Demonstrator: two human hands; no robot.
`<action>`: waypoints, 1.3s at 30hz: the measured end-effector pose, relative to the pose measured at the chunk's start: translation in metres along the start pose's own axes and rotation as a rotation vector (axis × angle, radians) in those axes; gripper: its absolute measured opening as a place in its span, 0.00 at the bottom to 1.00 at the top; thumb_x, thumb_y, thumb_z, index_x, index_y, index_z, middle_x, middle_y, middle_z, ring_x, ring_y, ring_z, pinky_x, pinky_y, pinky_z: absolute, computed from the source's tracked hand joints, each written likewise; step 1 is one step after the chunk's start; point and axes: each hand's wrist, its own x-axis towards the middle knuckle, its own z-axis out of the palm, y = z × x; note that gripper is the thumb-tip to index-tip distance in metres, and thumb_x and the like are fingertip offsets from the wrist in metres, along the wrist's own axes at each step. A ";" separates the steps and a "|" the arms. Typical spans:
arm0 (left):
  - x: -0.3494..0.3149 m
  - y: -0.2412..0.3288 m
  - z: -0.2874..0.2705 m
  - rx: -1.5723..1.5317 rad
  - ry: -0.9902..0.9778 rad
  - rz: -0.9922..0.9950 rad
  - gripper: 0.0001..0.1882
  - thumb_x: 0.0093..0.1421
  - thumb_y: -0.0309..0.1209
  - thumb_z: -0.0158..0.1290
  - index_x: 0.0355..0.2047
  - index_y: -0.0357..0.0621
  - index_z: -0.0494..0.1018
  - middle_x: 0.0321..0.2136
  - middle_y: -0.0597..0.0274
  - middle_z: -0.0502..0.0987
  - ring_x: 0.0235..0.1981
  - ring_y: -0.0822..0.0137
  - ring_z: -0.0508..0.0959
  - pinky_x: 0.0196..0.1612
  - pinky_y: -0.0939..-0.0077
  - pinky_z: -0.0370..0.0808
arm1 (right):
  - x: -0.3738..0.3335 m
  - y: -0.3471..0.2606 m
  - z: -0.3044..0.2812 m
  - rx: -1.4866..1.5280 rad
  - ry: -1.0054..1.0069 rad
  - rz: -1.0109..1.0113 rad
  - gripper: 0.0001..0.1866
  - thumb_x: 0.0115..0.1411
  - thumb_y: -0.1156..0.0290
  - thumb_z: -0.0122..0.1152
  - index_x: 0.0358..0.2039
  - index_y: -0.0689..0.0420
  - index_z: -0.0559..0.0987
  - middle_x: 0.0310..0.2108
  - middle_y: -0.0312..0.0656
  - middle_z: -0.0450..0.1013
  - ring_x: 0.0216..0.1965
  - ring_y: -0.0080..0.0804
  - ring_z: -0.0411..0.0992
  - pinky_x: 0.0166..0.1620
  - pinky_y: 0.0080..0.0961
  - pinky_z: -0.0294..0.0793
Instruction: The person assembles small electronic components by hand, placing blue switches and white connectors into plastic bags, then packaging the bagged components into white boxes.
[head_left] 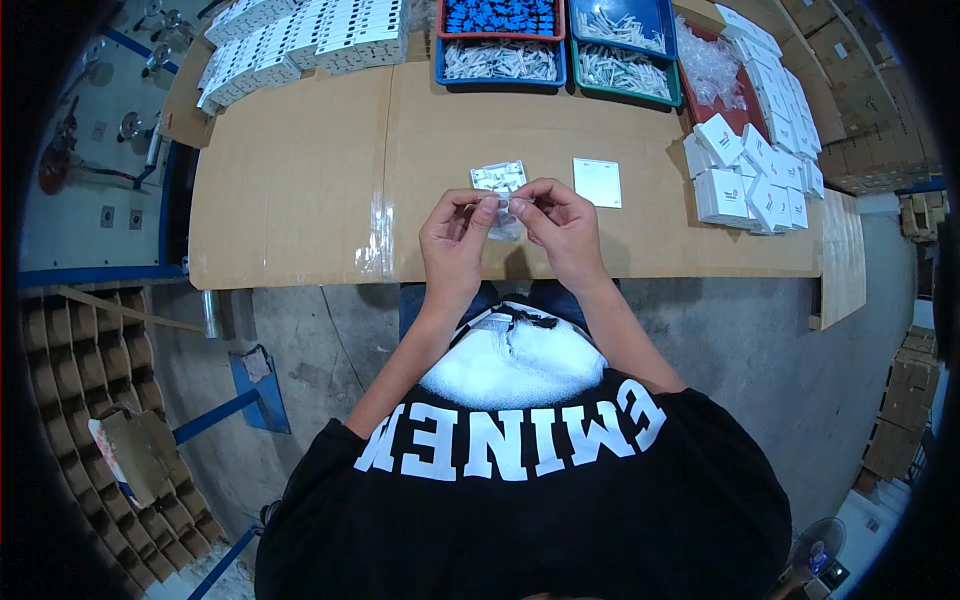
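Note:
Near the front edge of the cardboard-covered table, both hands meet fingertip to fingertip. Thumb and forefinger of my left hand [456,240] are pinched on one upper corner of a small clear plastic bag [507,229]. My right hand [562,226] pinches the other side of it. The bag hangs between the hands; what is inside cannot be made out. Just beyond the fingers lies a white tray-like piece [498,175] with small parts in it, partly covered by the hands. A flat white square panel [597,183] rests to the right of it.
Plastic bins of blue parts [500,18], white pieces [500,62] and more white pieces [625,72] stand at the back. A red bin holds clear bags [708,70]. White boxes [745,185] are piled at right; rows of white units [330,40] line the back left.

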 end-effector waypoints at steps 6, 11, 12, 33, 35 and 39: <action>0.000 0.012 0.008 -0.034 -0.034 -0.069 0.07 0.68 0.25 0.59 0.44 0.35 0.77 0.39 0.62 0.81 0.41 0.76 0.78 0.47 0.80 0.75 | 0.000 -0.001 0.002 -0.069 0.040 -0.100 0.06 0.65 0.74 0.67 0.42 0.60 0.81 0.37 0.32 0.78 0.38 0.15 0.74 0.42 0.16 0.74; 0.004 -0.005 -0.004 -0.023 -0.083 -0.010 0.08 0.67 0.23 0.59 0.44 0.33 0.77 0.39 0.62 0.81 0.41 0.76 0.79 0.45 0.81 0.76 | -0.002 0.002 0.001 -0.016 -0.003 -0.020 0.06 0.64 0.76 0.67 0.42 0.60 0.81 0.38 0.33 0.78 0.38 0.16 0.74 0.44 0.18 0.74; 0.004 -0.006 -0.004 -0.030 -0.094 0.004 0.07 0.67 0.23 0.59 0.44 0.33 0.77 0.39 0.62 0.81 0.41 0.76 0.79 0.45 0.81 0.76 | -0.001 0.001 0.001 -0.017 -0.002 -0.020 0.06 0.64 0.76 0.67 0.42 0.60 0.81 0.38 0.33 0.78 0.38 0.16 0.74 0.44 0.18 0.74; 0.006 -0.035 -0.047 -0.241 -0.298 -0.749 0.24 0.76 0.48 0.43 0.51 0.38 0.74 0.38 0.61 0.79 0.33 0.71 0.78 0.35 0.73 0.77 | -0.004 -0.012 -0.041 -0.359 -0.355 -0.008 0.07 0.61 0.86 0.60 0.39 0.65 0.81 0.46 0.42 0.76 0.50 0.29 0.75 0.51 0.25 0.77; 0.009 -0.024 -0.038 -0.329 -0.067 -0.844 0.22 0.75 0.45 0.45 0.50 0.37 0.75 0.32 0.64 0.79 0.30 0.72 0.78 0.34 0.75 0.78 | -0.004 -0.006 -0.042 -0.379 -0.328 -0.004 0.08 0.59 0.87 0.57 0.37 0.65 0.81 0.47 0.41 0.76 0.49 0.28 0.76 0.49 0.23 0.77; 0.018 -0.038 -0.053 -0.355 -0.142 -0.979 0.23 0.74 0.49 0.46 0.51 0.40 0.75 0.33 0.65 0.79 0.32 0.74 0.77 0.33 0.74 0.79 | 0.003 -0.005 -0.045 -0.432 -0.399 0.006 0.08 0.58 0.87 0.56 0.35 0.65 0.80 0.48 0.41 0.76 0.48 0.26 0.75 0.46 0.21 0.75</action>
